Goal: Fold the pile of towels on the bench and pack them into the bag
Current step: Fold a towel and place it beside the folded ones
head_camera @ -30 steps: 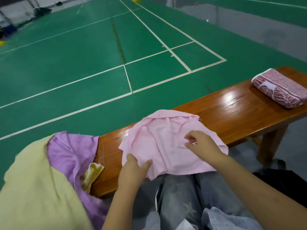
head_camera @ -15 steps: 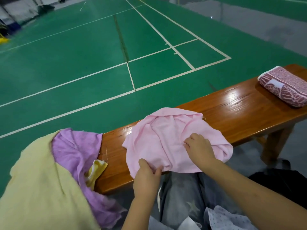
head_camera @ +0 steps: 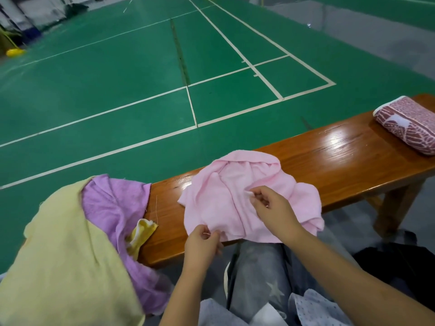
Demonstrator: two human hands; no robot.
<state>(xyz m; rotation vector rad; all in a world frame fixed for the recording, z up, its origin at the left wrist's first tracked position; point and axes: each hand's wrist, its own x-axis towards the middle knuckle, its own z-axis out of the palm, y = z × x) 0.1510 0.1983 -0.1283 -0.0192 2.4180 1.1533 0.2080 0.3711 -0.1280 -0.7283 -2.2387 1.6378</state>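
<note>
A crumpled pink towel [head_camera: 226,191] lies on the glossy wooden bench [head_camera: 334,158] in front of me. My left hand [head_camera: 203,241] pinches its near edge between thumb and fingers. Over the middle of the towel, my right hand [head_camera: 273,208] pinches a bit of the cloth with curled fingers. To the left sits the pile: a pale yellow towel [head_camera: 61,260] over a purple towel [head_camera: 113,203], with a small yellow cloth [head_camera: 142,232] poking out. A dark bag [head_camera: 397,262] shows at the lower right, partly hidden by my right arm.
A folded red-and-white patterned towel [head_camera: 409,128] rests at the bench's far right end. The green court floor [head_camera: 117,78] with white lines stretches beyond the bench. My legs in grey trousers [head_camera: 259,274] are below the bench edge, and a bench leg [head_camera: 393,208] stands at right.
My left hand slid right along the towel's near edge and now pinches it. My right hand lifted its fingers into a pinch on the cloth. The towel spread slightly wider.
</note>
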